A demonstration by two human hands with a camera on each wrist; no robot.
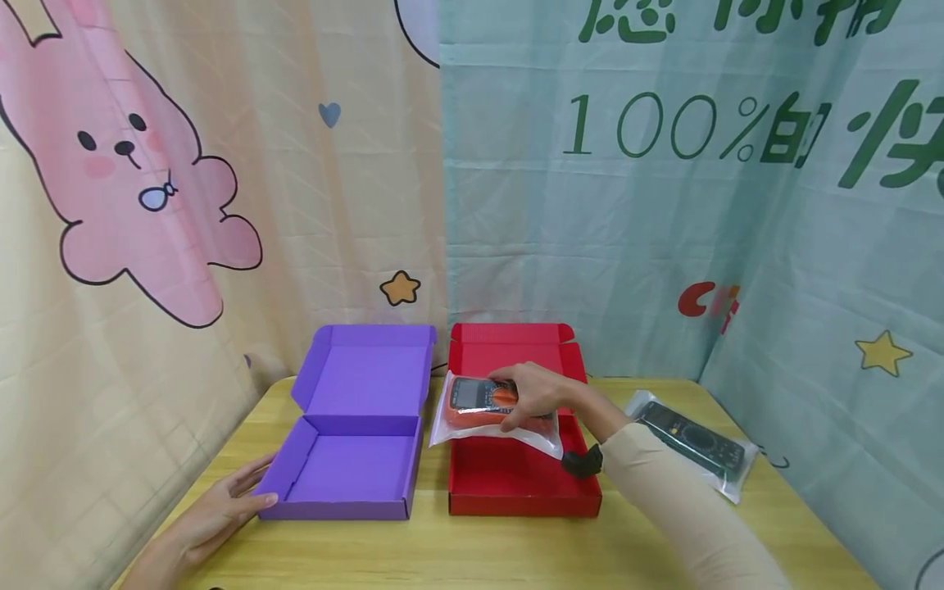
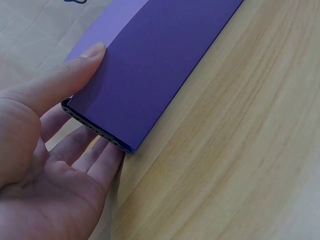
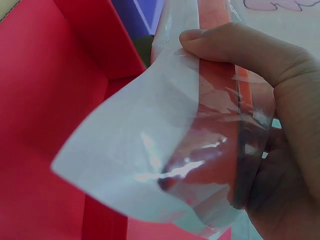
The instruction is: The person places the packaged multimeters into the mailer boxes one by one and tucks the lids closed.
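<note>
My right hand (image 1: 538,392) grips an orange multimeter (image 1: 483,416) in a clear plastic bag, holding it over the open red box (image 1: 524,505). In the right wrist view the thumb presses one face of the bagged multimeter (image 3: 217,125), and the other fingers are mostly hidden behind it. My left hand (image 1: 221,508) holds the front left corner of the open purple box (image 1: 335,510). Seen from the left wrist, the thumb lies on the rim of the purple box (image 2: 135,75), with the fingers along its outer side. Both boxes have raised lids.
A second, black multimeter (image 1: 693,438) in a plastic bag lies on the right of the wooden table (image 1: 442,557), beyond my right forearm. Printed curtains (image 1: 354,213) hang behind and beside the table. A dark strap (image 1: 583,463) sits at my right wrist.
</note>
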